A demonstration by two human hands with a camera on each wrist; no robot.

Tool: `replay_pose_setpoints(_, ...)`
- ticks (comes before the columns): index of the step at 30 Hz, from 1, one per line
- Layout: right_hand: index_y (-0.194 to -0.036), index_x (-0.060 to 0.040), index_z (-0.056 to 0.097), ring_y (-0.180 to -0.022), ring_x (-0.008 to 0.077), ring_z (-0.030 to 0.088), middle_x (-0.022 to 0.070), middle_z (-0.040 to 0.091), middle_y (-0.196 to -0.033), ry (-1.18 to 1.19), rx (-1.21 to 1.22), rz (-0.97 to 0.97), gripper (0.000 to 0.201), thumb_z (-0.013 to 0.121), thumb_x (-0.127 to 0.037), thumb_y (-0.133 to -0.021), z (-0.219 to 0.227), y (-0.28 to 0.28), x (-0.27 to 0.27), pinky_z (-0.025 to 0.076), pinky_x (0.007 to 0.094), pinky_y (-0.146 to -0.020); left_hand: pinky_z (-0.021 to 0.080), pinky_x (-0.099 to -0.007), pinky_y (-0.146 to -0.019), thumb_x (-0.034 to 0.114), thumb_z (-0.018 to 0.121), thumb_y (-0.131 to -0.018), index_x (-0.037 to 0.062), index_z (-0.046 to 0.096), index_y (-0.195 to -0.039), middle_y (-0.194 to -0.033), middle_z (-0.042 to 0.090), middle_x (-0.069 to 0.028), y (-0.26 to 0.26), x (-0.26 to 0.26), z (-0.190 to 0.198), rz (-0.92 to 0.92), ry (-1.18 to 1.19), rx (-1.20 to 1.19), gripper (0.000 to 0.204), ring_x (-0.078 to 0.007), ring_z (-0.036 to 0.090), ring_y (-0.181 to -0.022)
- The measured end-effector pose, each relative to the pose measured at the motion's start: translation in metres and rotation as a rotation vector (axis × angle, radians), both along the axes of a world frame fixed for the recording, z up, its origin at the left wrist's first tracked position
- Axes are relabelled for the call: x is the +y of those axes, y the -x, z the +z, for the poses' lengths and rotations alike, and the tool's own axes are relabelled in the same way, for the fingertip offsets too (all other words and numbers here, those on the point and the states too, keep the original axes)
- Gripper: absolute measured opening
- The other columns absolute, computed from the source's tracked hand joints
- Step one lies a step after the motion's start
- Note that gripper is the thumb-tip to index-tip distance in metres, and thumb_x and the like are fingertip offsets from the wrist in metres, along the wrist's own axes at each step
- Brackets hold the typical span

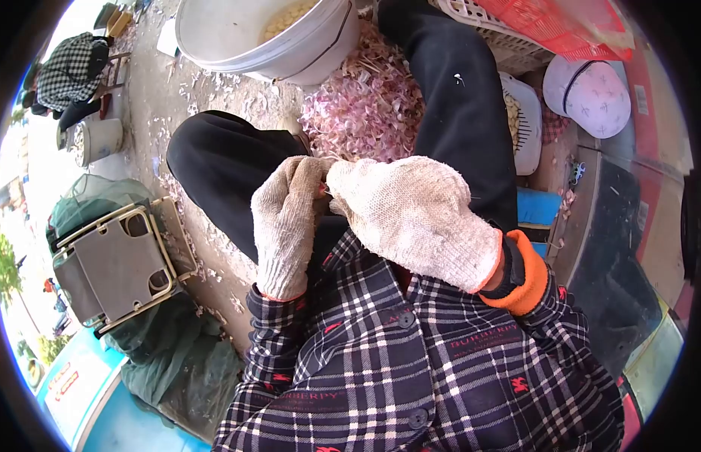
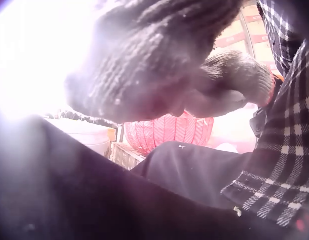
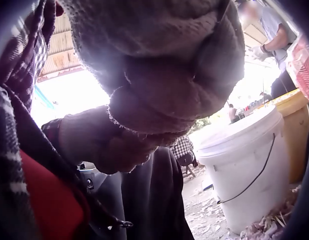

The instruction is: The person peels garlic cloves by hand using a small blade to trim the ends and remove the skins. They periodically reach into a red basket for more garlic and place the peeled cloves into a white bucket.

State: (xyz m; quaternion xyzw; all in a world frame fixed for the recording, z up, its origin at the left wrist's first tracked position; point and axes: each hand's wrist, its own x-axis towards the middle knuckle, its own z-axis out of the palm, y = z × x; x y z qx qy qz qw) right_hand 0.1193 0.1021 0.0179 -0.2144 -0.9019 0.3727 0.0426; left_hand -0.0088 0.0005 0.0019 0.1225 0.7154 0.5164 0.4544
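Note:
Both hands wear off-white knitted gloves and meet fingertip to fingertip over the lap in the head view. A small reddish bit, apparently a garlic clove (image 1: 322, 190), shows between them, mostly hidden by the gloves. The left hand (image 1: 285, 218) holds it with bent fingers. From the other side, the right hand (image 1: 411, 211) pinches at it, fingers curled under. In the left wrist view the left glove (image 2: 144, 65) fills the top, with the right glove (image 2: 234, 77) behind. The right wrist view shows the curled right glove (image 3: 159, 65) close up.
Ahead lies a heap of pinkish garlic skins (image 1: 365, 105) beside a white bucket (image 1: 237, 53) with pale cloves inside. Right of the knee are a white basket (image 1: 525, 143), a red basket (image 1: 569, 26) and a pink hat (image 1: 592, 98). A folding chair (image 1: 117, 264) stands left.

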Motion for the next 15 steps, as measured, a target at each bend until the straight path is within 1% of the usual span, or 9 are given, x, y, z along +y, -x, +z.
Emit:
replay_pose_setpoints(5,-0.092,-0.0099,0.066,-0.072,0.0325,0.069,0.0129,0.068,-0.079,0.005,0.024,0.028,0.012,0.061,-0.014,-0.083,-0.007,-0.005,-0.002,0.055,0.0459,-0.061,0.031,-0.0174,-0.048,0.017,0.056,-0.1,0.0003,0.068,-0.098,-0.07,0.056,0.0047,0.0,-0.008,-0.008,-0.045,0.022,-0.002,0.021,-0.0004,0.043,-0.055)
replay_pose_setpoints(7,-0.095,-0.0095,0.066,-0.069,0.0322,0.067,0.0126,0.067,-0.078,0.088,0.018,0.021,0.014,0.065,-0.02,-0.086,-0.01,-0.005,0.002,0.052,0.0427,-0.058,0.03,-0.0173,-0.047,0.017,0.057,-0.1,0.0007,0.068,-0.099,-0.071,0.055,0.0049,0.0,-0.009,-0.007,-0.06,0.008,-0.012,0.02,-0.0003,0.042,-0.054)
replay_pose_setpoints(8,-0.095,-0.0095,0.066,-0.069,0.0322,0.067,0.0126,0.067,-0.078,0.089,0.016,0.02,0.014,0.065,-0.02,-0.086,-0.01,-0.005,0.001,0.052,0.0427,-0.058,0.028,-0.0172,-0.046,0.018,0.057,-0.099,0.0012,0.066,-0.101,-0.071,0.054,0.0053,-0.001,-0.009,-0.002,-0.026,-0.031,-0.117,0.019,-0.0001,0.04,-0.053)
replay_pose_setpoints(10,-0.089,-0.0073,0.066,-0.077,0.0352,0.067,0.0158,0.066,-0.079,0.388,0.009,-0.123,0.016,0.064,-0.023,-0.087,-0.01,-0.004,0.001,0.051,0.0454,-0.066,0.024,-0.0164,-0.042,0.02,0.059,-0.098,0.0023,0.063,-0.105,-0.071,0.051,0.0059,-0.001,-0.01,-0.003,0.06,-0.153,-0.314,0.019,0.0003,0.035,-0.049)
replay_pose_setpoints(11,-0.089,-0.0059,0.065,-0.074,0.0318,0.066,0.0156,0.064,-0.077,0.566,0.033,-0.214,0.021,0.065,-0.027,-0.089,-0.015,-0.003,-0.001,0.05,0.0423,-0.066,0.024,-0.0158,-0.042,0.02,0.059,-0.098,0.0023,0.063,-0.105,-0.071,0.051,0.0056,0.0,-0.008,-0.004,0.087,-0.183,-0.385,0.019,0.0004,0.036,-0.049)
replay_pose_setpoints(12,-0.089,-0.0059,0.065,-0.074,0.0318,0.066,0.0156,0.064,-0.077,0.563,0.035,-0.21,0.021,0.065,-0.027,-0.089,-0.016,-0.002,-0.002,0.05,0.0423,-0.066,0.024,-0.0153,-0.041,0.02,0.059,-0.098,0.0022,0.062,-0.104,-0.071,0.052,0.0053,0.002,-0.006,-0.005,0.116,-0.213,-0.453,0.019,0.0006,0.037,-0.049)
replay_pose_setpoints(13,-0.087,-0.0055,0.065,-0.071,0.029,0.065,0.0146,0.064,-0.075,0.71,0.012,-0.24,0.022,0.065,-0.027,-0.09,-0.017,0.0,-0.002,0.049,0.041,-0.065,0.024,-0.0153,-0.041,0.02,0.059,-0.098,0.0022,0.062,-0.104,-0.071,0.052,0.0053,0.004,-0.008,-0.008,0.117,-0.217,-0.446,0.019,0.0006,0.037,-0.049)
replay_pose_setpoints(14,-0.085,-0.005,0.064,-0.069,0.0262,0.064,0.0137,0.063,-0.074,0.861,-0.014,-0.274,0.023,0.065,-0.027,-0.091,-0.019,0.0,-0.004,0.048,0.0397,-0.065,0.025,-0.0148,-0.041,0.021,0.059,-0.098,0.0017,0.063,-0.105,-0.072,0.053,0.0045,0.005,-0.012,-0.012,0.087,-0.254,-0.511,0.021,0.0006,0.039,-0.05)
replay_pose_setpoints(15,-0.082,-0.0042,0.064,-0.066,0.021,0.062,0.0117,0.061,-0.071,0.912,0.011,-0.302,0.025,0.065,-0.027,-0.092,-0.024,0.0,-0.008,0.047,0.0371,-0.064,0.025,-0.0143,-0.041,0.021,0.06,-0.098,0.0013,0.063,-0.107,-0.073,0.055,0.0036,0.004,-0.013,-0.012,0.054,-0.286,-0.582,0.022,0.0007,0.04,-0.05)
